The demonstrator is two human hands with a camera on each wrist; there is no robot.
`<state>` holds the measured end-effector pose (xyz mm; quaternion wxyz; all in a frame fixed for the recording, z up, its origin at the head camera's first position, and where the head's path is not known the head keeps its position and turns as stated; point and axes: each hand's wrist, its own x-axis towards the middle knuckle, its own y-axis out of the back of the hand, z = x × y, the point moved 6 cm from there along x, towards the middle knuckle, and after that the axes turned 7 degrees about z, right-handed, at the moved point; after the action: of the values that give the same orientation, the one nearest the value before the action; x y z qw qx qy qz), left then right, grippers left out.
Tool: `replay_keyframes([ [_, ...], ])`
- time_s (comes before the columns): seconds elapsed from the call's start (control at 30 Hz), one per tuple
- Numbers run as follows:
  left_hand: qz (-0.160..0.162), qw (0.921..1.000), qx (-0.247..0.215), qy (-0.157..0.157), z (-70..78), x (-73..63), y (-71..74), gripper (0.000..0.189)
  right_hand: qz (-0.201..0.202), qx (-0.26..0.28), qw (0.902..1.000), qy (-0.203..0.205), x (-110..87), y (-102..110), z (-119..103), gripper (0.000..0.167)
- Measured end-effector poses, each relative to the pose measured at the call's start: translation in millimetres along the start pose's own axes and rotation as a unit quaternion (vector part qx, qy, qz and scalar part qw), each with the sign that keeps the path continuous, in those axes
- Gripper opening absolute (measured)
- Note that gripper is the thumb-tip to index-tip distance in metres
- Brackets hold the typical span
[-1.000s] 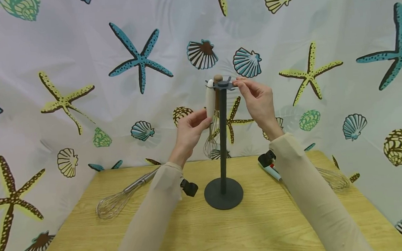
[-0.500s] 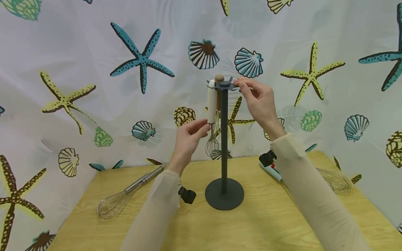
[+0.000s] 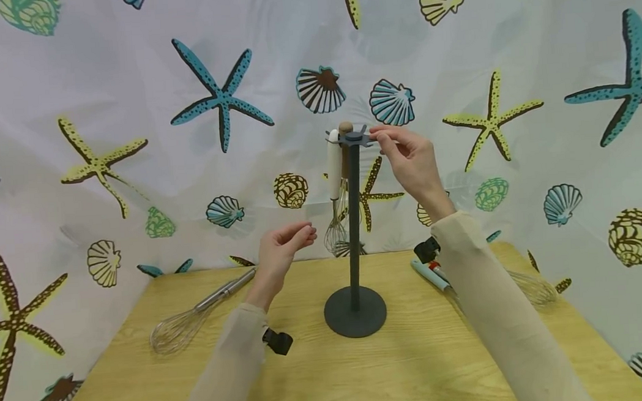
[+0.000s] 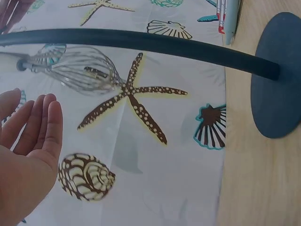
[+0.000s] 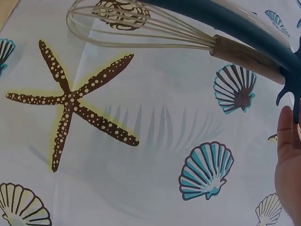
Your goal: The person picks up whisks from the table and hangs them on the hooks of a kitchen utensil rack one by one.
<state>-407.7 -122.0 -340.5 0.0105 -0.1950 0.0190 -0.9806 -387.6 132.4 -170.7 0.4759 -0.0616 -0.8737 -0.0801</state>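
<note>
A dark stand (image 3: 355, 223) with a round base and a hooked top stands mid-table. From its hooks hang a white-handled whisk (image 3: 334, 172) on the left and a wooden-handled whisk (image 5: 247, 57) behind the pole. My right hand (image 3: 414, 163) pinches a hook at the right of the top with thumb and fingers. Lower left of the hanging whisks, my left hand (image 3: 280, 255) is in the air with relaxed fingers and nothing in them. The left wrist view shows that hand (image 4: 33, 146) below the white-handled whisk, apart from it.
On the wooden table (image 3: 320, 372), a steel whisk (image 3: 201, 309) lies at the left. At the right are a utensil with a light blue handle (image 3: 431, 275), a red-marked item beside it, and a wire whisk (image 3: 530, 287), partly behind my right sleeve. A shell-patterned cloth (image 3: 288, 31) hangs behind.
My left hand has let go of the white-handled whisk and moved down and left. The whisk hangs from the stand. My right hand stays at the hook.
</note>
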Motion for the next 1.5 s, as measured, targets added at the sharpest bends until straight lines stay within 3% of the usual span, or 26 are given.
replay_keyframes([
  [0.17, 0.017, 0.9994, -0.012, 0.025, -19.6, -14.9, 28.4, 0.038, -0.025, -0.018, 0.9995, 0.002, -1.6, -5.8, -16.3, 0.022],
  [0.4, 0.039, 0.998, -0.012, 0.049, -50.2, -34.7, 70.4, 0.037, -0.03, -0.033, 0.999, 0.008, -3.6, -10.3, -18.1, 0.022],
  [0.6, 0.069, 0.9956, -0.007, 0.063, -66.1, -43.3, 104.8, 0.037, -0.027, -0.04, 0.9988, 0.011, -3.5, -9.4, -17.2, 0.022],
  [0.83, 0.086, 0.993, 0.007, 0.08, -78.1, -46.7, 132.2, 0.035, -0.024, -0.016, 0.9996, -0.004, -4.7, -4.9, -16.2, 0.023],
  [1.17, 0.135, 0.9843, 0.038, 0.107, -85.5, -54.1, 180.5, 0.041, -0.018, -0.015, 0.9996, 0.016, -6.1, -5.1, -18.9, 0.021],
  [1.2, 0.135, 0.984, 0.042, 0.109, -95.7, -51.3, 190.0, 0.043, -0.017, -0.014, 0.9996, 0.018, -5.3, -5.3, -14.6, 0.021],
  [1.3, 0.14, 0.9822, 0.052, 0.113, -100.6, -49.4, 201.7, 0.046, -0.01, -0.007, 0.9996, 0.027, -2.1, -5.3, -1.3, 0.02],
  [1.4, 0.145, 0.9824, 0.046, 0.108, -99.7, -48.2, 208.3, 0.041, -0.004, -0.003, 0.9996, 0.029, -0.1, -5.3, 3.8, 0.02],
  [1.43, 0.152, 0.981, 0.05, 0.11, -89.6, -52.0, 205.0, 0.039, -0.002, -0.003, 0.9996, 0.028, -0.7, -5.5, -1.2, 0.02],
  [1.5, 0.156, 0.9804, 0.046, 0.111, -86.7, -53.6, 207.7, 0.034, -0.001, -0.006, 0.9996, 0.026, -2.7, -5.7, -11.3, 0.019],
])
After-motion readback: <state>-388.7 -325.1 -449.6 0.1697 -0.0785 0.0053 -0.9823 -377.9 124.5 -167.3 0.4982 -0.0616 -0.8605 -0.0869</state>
